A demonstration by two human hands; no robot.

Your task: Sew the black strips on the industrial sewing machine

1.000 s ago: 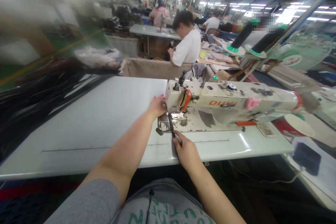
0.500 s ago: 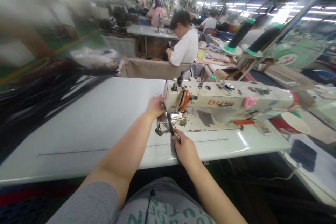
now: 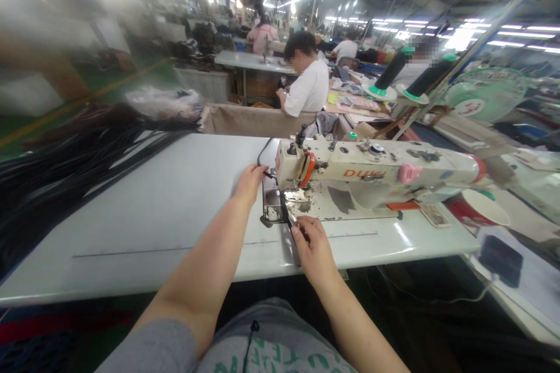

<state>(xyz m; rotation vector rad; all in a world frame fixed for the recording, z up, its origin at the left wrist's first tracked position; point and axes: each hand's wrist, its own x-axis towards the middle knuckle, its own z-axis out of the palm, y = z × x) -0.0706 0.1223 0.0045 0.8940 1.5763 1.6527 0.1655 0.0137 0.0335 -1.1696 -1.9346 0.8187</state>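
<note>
While left hand (image 3: 248, 185) pinches strip (image 3: 270, 175) beside machine (image 3: 332, 170) edge, tabletop (image 3: 175, 198) stretches leftward.

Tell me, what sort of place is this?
Probably a sewing workshop or factory floor. An industrial-looking sewing machine is mounted on the worktable, large cones of black thread stand behind it, and long black strips are heaped at the table's left.

We saw a smooth, glossy table (image 3: 175, 198), a painted-metal sewing machine (image 3: 335, 166) with a rough, chipped base (image 3: 322, 208), and a matt cloth shirt (image 3: 280, 323).
</note>
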